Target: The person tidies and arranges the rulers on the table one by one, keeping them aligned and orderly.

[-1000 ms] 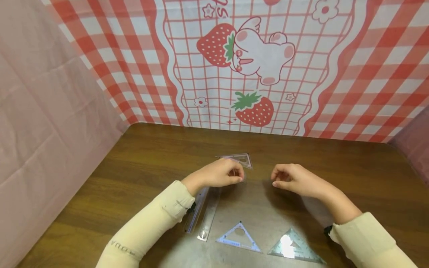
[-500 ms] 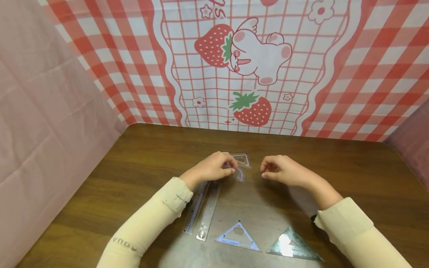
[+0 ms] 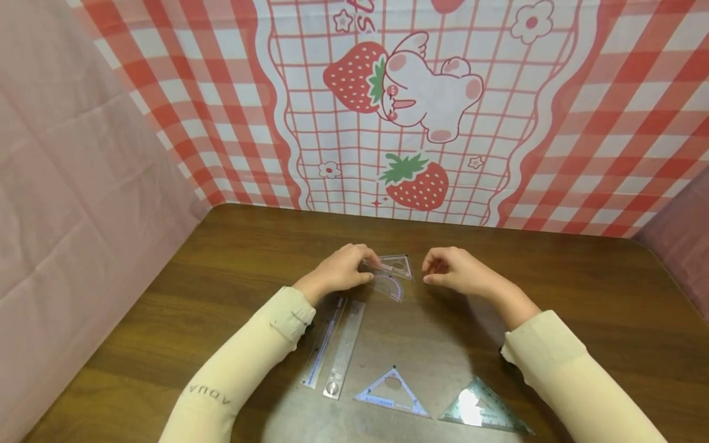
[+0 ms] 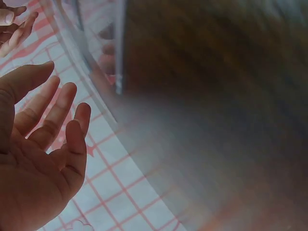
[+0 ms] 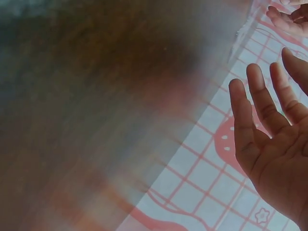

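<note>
A clear protractor (image 3: 394, 290) with purple markings lies flat on the table. Just behind it, a clear set square (image 3: 408, 267) touches or overlaps its edge; I cannot tell which. My left hand (image 3: 342, 269) is over the left end of both, partly covering them. Its fingers are loosely bent, and the left wrist view shows nothing between them. To the right of the set square hovers my right hand (image 3: 465, 271), apart from everything, its fingers relaxed and holding nothing, as the right wrist view also shows.
Toward the front left, a clear ruler (image 3: 321, 354) with a blue strip lies beside a metal-looking ruler (image 3: 344, 354). A blue-edged set square (image 3: 388, 404) and a greenish set square (image 3: 498, 413) lie near the front. A checked strawberry cloth (image 3: 354, 141) hangs behind the table (image 3: 249, 246).
My left hand has moved back and left, off the protractor, which now lies more exposed by the rear set square. My right hand has drifted left and back.
</note>
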`<state>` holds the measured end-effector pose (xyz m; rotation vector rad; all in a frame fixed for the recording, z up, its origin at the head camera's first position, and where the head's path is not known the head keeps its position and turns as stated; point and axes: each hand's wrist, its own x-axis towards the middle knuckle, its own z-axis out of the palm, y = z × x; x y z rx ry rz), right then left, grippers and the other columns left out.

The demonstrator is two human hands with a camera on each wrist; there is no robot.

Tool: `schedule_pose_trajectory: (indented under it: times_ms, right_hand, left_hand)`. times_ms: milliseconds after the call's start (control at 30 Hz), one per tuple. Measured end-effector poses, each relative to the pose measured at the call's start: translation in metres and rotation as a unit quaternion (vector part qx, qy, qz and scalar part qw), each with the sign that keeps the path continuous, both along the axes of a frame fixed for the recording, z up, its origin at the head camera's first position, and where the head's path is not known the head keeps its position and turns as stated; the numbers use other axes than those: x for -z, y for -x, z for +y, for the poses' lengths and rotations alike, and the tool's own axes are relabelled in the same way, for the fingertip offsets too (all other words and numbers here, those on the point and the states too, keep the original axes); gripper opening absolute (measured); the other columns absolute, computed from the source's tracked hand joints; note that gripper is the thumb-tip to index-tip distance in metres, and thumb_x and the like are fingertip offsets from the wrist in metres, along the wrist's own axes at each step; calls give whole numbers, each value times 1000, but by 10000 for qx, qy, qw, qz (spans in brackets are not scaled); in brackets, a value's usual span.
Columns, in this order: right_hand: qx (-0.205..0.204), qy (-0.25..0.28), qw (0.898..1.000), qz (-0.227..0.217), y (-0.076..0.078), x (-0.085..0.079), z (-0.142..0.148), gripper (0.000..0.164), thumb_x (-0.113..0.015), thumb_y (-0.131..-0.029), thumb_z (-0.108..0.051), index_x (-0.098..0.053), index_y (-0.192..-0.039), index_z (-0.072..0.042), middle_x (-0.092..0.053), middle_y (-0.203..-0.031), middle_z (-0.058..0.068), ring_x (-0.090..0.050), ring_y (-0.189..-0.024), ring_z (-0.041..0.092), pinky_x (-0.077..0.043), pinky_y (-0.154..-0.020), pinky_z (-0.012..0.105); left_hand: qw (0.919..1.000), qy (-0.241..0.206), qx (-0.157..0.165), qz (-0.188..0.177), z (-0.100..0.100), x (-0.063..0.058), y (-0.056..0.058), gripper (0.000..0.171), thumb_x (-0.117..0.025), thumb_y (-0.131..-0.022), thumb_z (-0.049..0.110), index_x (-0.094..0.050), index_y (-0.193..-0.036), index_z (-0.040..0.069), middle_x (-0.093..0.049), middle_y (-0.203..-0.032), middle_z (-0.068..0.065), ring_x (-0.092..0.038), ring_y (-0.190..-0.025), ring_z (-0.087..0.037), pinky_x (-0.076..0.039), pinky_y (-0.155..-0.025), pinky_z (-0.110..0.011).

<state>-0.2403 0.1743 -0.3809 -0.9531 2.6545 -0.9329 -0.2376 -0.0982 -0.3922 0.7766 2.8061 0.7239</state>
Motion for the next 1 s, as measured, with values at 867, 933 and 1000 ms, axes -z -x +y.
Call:
schedule_pose_trajectory:
  times_ms: [867,933,1000]
  right_hand:
    - [270,-596,9976,-220,34,12,-25,49,-79,-84,-15,-55,-123,3,-58,-102,16,-54,-82,21,-46,-75,33]
    - [301,-730,9965,-280,36,12,-27,53,-79,-84,-17,-54,-127,2,-57,-103,16,-53,-84,21,-45,-78,35]
    - [300,-844,9956,-289,37,12,-28,56,-79,-84,-19,-53,-129,3,-57,-103,16,-53,-88,24,-45,-81,39]
  left_hand:
    - [9961,780,-337,222,-13,0,33,30,-71,-91,13,-68,-120,9,-66,-123,-6,-62,-117,-24,-49,-103,-38]
    - [9959,808,-351,205,-14,0,34,30,-71,-91,13,-68,-120,9,-67,-123,-7,-62,-116,-24,-50,-101,-38]
    - [9958,807,-388,177,-14,-1,34,30,-72,-91,14,-69,-120,9,-68,-122,-7,-63,-115,-24,-51,-100,-38]
